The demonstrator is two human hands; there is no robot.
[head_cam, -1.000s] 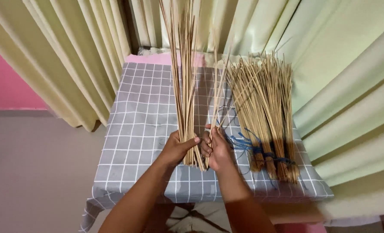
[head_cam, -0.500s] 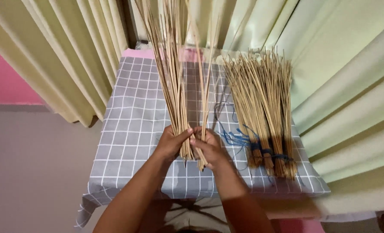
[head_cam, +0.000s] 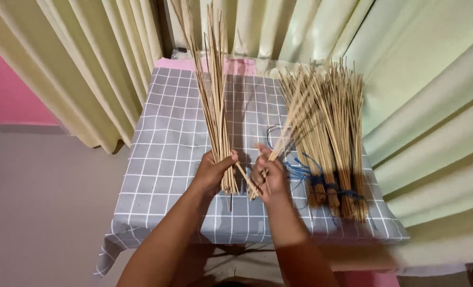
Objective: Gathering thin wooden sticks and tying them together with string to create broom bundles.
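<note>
Now the left hand [head_cam: 213,171] is wrapped tight around a bundle of long, thin, pale tan sticks [head_cam: 211,101], gripping near the lower ends while the tips rise toward the far edge of the table. The right hand [head_cam: 268,178] is pinched shut on a single thin tan stick [head_cam: 287,127], blurred and slanting away to the right. Both hands sit above the near middle of the small table under its grey cloth with a white grid [head_cam: 162,159].

These sticks look very light and stiff along their length, yet slender enough to snap if bent; they would likely slide against each other, so a firm grasp close to the butt ends, as shown, seems the sound place to hold.

Along the right edge lies a larger heap of matching tan sticks [head_cam: 332,122], butt ends toward the near right corner, with loose blue string [head_cam: 305,172] tangled around them. No container shows anywhere; the string is the only thing gathering them. Pale green curtains [head_cam: 433,79] hang behind.
</note>
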